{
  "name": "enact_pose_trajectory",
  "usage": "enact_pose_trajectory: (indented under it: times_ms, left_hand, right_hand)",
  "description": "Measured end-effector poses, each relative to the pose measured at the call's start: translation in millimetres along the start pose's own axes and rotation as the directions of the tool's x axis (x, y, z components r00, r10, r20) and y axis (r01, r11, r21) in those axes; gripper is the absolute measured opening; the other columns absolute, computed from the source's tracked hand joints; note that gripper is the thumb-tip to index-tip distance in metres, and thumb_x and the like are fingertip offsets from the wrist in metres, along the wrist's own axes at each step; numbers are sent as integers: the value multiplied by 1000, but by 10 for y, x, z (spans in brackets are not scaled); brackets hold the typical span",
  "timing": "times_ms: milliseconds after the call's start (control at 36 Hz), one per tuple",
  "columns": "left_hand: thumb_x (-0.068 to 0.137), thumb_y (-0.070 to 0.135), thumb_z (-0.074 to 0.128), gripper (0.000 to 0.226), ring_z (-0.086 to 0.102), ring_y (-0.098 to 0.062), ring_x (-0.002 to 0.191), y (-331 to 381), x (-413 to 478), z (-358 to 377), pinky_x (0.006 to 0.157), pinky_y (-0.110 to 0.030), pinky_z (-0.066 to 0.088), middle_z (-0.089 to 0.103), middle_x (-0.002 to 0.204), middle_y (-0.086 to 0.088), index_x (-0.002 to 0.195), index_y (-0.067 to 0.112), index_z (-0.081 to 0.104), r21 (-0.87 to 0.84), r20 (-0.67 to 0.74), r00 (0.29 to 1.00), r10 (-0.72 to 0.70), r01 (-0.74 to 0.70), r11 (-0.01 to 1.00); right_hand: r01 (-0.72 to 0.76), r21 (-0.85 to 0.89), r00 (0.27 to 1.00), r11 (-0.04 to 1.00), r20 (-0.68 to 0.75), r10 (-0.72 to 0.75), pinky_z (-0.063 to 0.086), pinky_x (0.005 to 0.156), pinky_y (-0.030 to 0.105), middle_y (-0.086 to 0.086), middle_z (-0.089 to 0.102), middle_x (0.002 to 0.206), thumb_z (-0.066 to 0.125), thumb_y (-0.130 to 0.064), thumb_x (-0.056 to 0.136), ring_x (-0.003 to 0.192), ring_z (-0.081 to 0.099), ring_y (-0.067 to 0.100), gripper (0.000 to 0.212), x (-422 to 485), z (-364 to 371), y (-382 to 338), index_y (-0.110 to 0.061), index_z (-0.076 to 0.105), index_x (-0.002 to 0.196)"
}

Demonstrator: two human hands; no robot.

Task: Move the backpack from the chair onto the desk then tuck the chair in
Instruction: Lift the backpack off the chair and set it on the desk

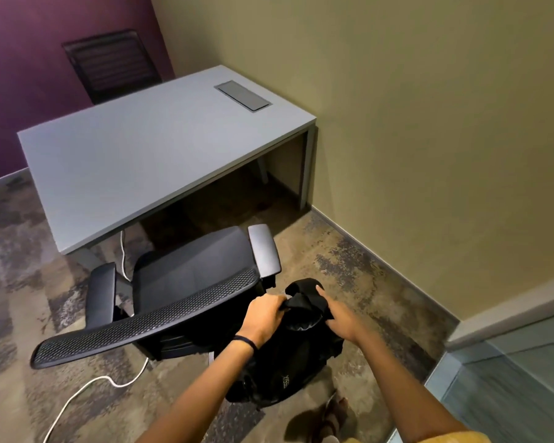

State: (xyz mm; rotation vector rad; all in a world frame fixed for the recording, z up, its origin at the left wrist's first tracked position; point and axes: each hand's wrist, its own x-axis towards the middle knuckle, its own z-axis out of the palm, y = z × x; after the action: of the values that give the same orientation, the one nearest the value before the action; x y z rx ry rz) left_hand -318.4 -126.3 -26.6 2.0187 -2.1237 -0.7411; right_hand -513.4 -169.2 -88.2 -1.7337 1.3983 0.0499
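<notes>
A black backpack [288, 362] hangs in the air to the right of and behind the black office chair [186, 282], held up by its top. My left hand [266, 318] grips the top strap on the left. My right hand [336, 314] grips the top fabric on the right. The chair's seat is bare, and its mesh backrest [141, 327] faces me. The chair stands pulled out from the grey desk [141, 148], which sits against the beige wall ahead.
A white cable [87, 386] trails over the carpet under the chair. A grey cable hatch [243, 96] is set in the desk's far right. A second dark chair [115, 67] stands behind the desk at the purple wall. A glass partition [509, 378] is at my right.
</notes>
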Motion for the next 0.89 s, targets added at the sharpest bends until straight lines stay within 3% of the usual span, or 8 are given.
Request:
enact_pose_trajectory:
  times_ms: [83, 194, 278, 333, 417, 556, 694, 889]
  left_hand:
    - [95, 17, 47, 24, 63, -31, 100, 173, 202, -9, 88, -42, 50, 70, 107, -12, 113, 12, 63, -8, -10, 1000, 7, -7, 1000]
    - [95, 17, 46, 23, 64, -30, 96, 410, 486, -17, 84, -40, 50, 71, 104, -11, 110, 14, 64, 1, -52, 998, 23, -23, 1000]
    - [96, 18, 46, 24, 64, -30, 98, 577, 703, -30, 85, -39, 50, 71, 106, -12, 109, 11, 64, -4, -64, 998, 23, -24, 1000]
    - [96, 19, 46, 24, 63, -30, 101, 675, 835, -45, 86, -40, 50, 70, 108, -12, 110, 10, 64, -13, -71, 997, 15, -16, 1000]
    - [96, 22, 47, 25, 63, -30, 103, 817, 1026, -98, 88, -42, 50, 70, 109, -12, 110, 10, 64, -42, -105, 994, -4, -1, 999]
    - [93, 23, 54, 22, 65, -29, 97, 1031, 1338, -269, 81, -40, 52, 74, 102, -9, 106, 14, 68, -76, -247, 969, -5, -14, 997]
    - [90, 25, 57, 17, 67, -28, 90, 1210, 1676, -471, 74, -35, 49, 75, 96, -5, 102, 19, 67, -61, -393, 920, 4, -30, 998]
    - [92, 29, 55, 13, 66, -31, 87, 1396, 2184, -779, 65, -37, 46, 74, 91, -5, 97, 20, 63, -18, -498, 866, 47, -65, 998]
  right_hand:
    - [55, -106, 998, 993, -17, -57, 24, 47, 17, -8, 36, 70, 42, -1, 92, 56, 30, -2, 76, 67, -281, 119, -28, -2, 149]
    - [80, -330, 976, 940, -166, -141, 23, 45, 21, -5, 31, 64, 45, -5, 93, 52, 33, 5, 74, 143, -593, 330, -24, 0, 149]
    - [124, -398, 934, 909, -261, -242, 29, 62, 23, 11, 57, 89, 45, -5, 93, 78, 57, 20, 68, 247, -808, 498, -21, 10, 149]
    - [140, -426, 902, 894, -318, -293, 30, 65, 27, 14, 64, 104, 44, -4, 92, 91, 62, 25, 63, 333, -981, 554, -22, 20, 148]
    - [134, -445, 860, 885, -392, -327, 46, 73, 31, 9, 68, 106, 46, -5, 92, 92, 65, 23, 56, 444, -1249, 555, -24, 32, 144]
    - [171, -450, 786, 876, -473, -397, 50, 81, 32, 9, 68, 114, 50, -9, 92, 99, 66, 25, 47, 545, -1754, 483, -24, 46, 136]
    - [194, -456, 724, 869, -531, -440, 51, 73, 30, 10, 72, 101, 53, -22, 93, 88, 68, 28, 35, 640, -2262, 369, -22, 55, 128]
    - [270, -499, 509, 823, -652, -562, 53, 49, 25, 9, 75, 75, 79, -7, 69, 56, 70, 23, 34, 828, -2763, 252, -5, 70, 102]
